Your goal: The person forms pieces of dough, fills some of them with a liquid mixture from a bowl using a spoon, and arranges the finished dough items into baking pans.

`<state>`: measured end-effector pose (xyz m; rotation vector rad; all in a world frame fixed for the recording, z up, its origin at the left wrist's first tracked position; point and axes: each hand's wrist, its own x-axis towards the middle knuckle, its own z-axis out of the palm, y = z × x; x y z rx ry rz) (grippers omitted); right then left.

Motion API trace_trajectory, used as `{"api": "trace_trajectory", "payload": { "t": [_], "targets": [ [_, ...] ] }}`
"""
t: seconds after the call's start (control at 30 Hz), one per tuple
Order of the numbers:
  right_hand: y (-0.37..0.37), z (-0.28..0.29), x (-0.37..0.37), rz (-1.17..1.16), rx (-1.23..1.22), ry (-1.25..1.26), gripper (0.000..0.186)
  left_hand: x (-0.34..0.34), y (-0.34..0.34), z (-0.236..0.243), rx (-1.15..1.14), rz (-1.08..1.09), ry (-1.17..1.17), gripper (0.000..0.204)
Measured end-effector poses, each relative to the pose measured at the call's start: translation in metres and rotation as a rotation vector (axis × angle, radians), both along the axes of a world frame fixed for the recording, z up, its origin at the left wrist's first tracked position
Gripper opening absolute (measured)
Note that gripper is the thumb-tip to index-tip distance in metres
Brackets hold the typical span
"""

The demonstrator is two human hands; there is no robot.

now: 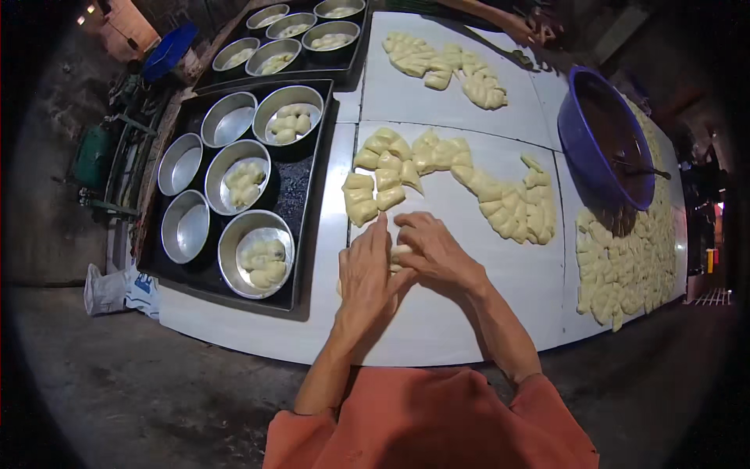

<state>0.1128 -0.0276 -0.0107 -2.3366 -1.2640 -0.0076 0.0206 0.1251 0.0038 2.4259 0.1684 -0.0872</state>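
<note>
My left hand [364, 270] and my right hand [439, 248] meet low over the white tabletop, thumbs close together. Between them shows a bit of pale dough [399, 256], mostly covered by my fingers. The left fingers point forward, pressed together around it; the right fingers curl over it from the other side. Just beyond my fingertips lies a cluster of glossy cut dough pieces [389, 170]. A curved row of joined pieces [508, 205] extends to the right.
On the left, a black tray [306, 227] carries round metal tins, some with dough; another tray [355, 66] is behind. More dough [484, 87] lies at the back. A purple basin [574, 133] with brown contents stands right, beside a dough sheet [625, 266]. Another person's hand [519, 30] reaches in.
</note>
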Motion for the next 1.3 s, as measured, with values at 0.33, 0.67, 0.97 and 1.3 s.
{"api": "trace_trajectory", "payload": {
  "t": [0.33,0.67,0.97,1.3],
  "targets": [
    [-0.061,-0.011,-0.021,-0.472,0.686,1.345,0.025,-0.005,-0.032,-0.037,0.037,0.028,-0.266,0.027],
    [-0.116,-0.008,-0.032,-0.700,1.357,1.266,0.027,0.000,-0.041,-0.054,0.349,0.014,-0.191,0.041],
    [-0.100,0.033,-0.063,-0.540,1.223,1.147,0.054,0.002,-0.108,-0.007,-0.929,0.034,-0.012,0.035],
    [-0.146,0.028,-0.057,-0.544,0.901,1.025,0.014,0.010,-0.126,0.004,-1.001,-0.058,0.115,0.030]
  ]
}}
